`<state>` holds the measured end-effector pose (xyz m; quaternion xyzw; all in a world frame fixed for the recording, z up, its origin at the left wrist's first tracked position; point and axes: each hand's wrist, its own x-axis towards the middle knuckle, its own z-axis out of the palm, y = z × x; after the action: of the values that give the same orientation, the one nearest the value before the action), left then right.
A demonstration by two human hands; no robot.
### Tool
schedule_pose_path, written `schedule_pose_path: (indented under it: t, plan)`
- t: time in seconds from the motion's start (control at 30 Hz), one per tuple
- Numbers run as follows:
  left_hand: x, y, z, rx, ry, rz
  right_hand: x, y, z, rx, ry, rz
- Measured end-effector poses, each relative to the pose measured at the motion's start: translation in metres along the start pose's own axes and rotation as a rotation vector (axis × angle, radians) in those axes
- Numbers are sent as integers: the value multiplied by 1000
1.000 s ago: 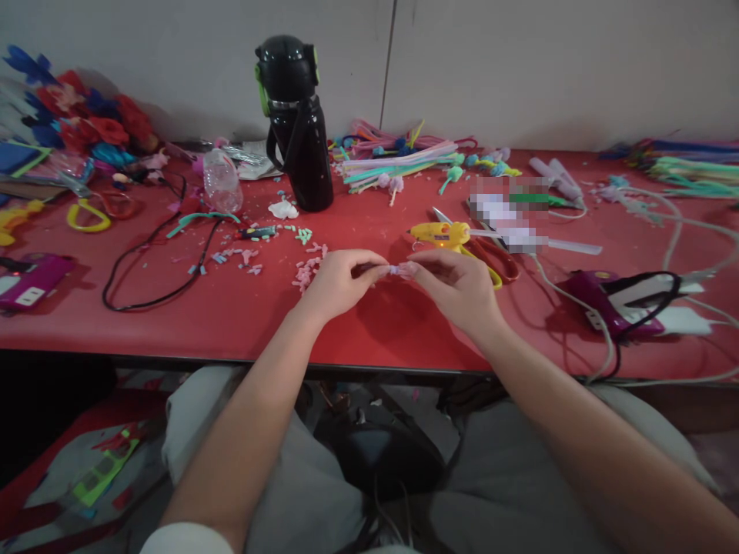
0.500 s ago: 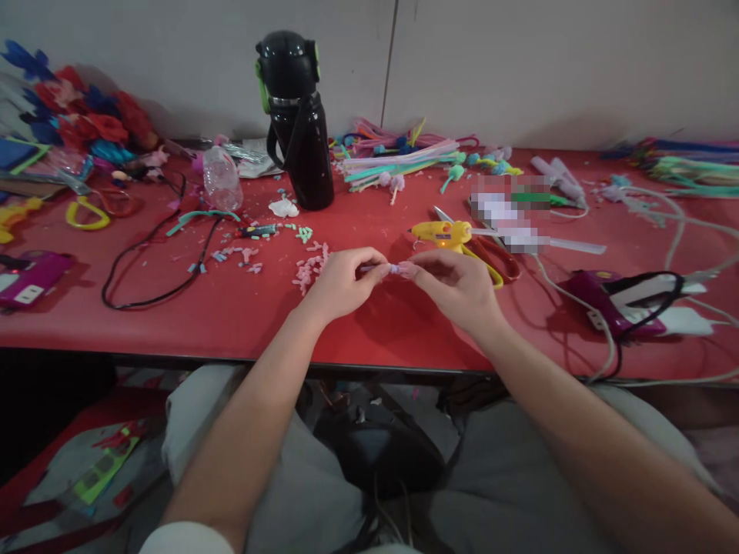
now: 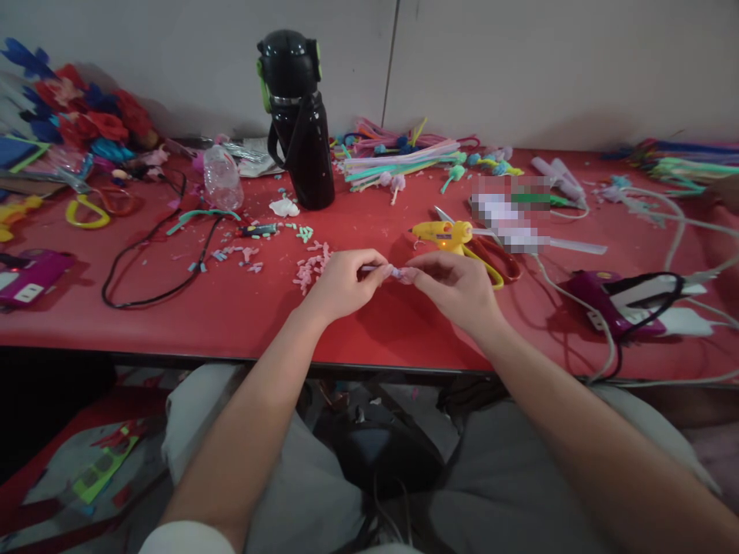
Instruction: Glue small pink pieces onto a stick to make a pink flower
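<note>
Between my hands, just above the red table (image 3: 369, 338), is a short lilac pipe cleaner (image 3: 396, 271) with a pinkish end. My left hand (image 3: 353, 278) pinches its left part with thumb and forefinger. At the pinkish end, my right hand (image 3: 453, 286) closes its fingertips on it, hiding some of its shape. Small pink cut pieces (image 3: 312, 265) lie beside my left hand. Behind my right hand sit a yellow glue gun (image 3: 442, 232) with a lit orange light and scissors (image 3: 488, 265) with yellow and red handles.
A black bottle (image 3: 303, 146) stands at the back. Bundled pipe cleaners (image 3: 398, 165) lie along the wall. Purple power strips rest left (image 3: 38, 277) and right (image 3: 606, 304), with cables (image 3: 603, 327) trailing. A clear plastic bottle (image 3: 222, 181) and more scissors (image 3: 86, 211) are at left.
My right fingertips and the pinkish end have shifted slightly downward, tilting the pipe cleaner a little. My left hand has hardly moved. At the far right edge, a blurred shape has come into view.
</note>
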<state>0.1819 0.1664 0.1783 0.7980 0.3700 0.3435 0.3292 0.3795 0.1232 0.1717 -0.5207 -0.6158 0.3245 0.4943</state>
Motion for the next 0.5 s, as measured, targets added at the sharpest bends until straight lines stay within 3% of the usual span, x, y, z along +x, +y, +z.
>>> schedule_pose_path:
  t: [0.5]
  plan:
    - [0, 0, -1, 30, 18, 24, 4, 5, -3, 40, 8, 50]
